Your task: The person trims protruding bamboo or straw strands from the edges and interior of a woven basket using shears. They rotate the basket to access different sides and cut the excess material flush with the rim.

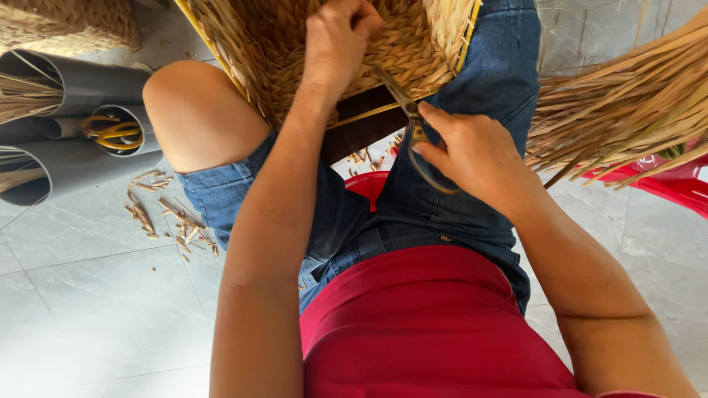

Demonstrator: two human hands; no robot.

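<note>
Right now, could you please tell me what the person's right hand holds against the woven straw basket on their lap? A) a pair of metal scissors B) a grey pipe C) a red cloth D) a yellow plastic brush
A: the right hand grips a pair of metal scissors, blades pointing at the woven straw basket, which the left hand steadies.

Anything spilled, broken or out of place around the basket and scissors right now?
Only litter: short straw clippings lie scattered on the grey floor tiles beside the left knee, with a few more under the basket. The basket's weave looks intact. The right hand holds the scissors at its edge; the left hand steadies it.
</note>
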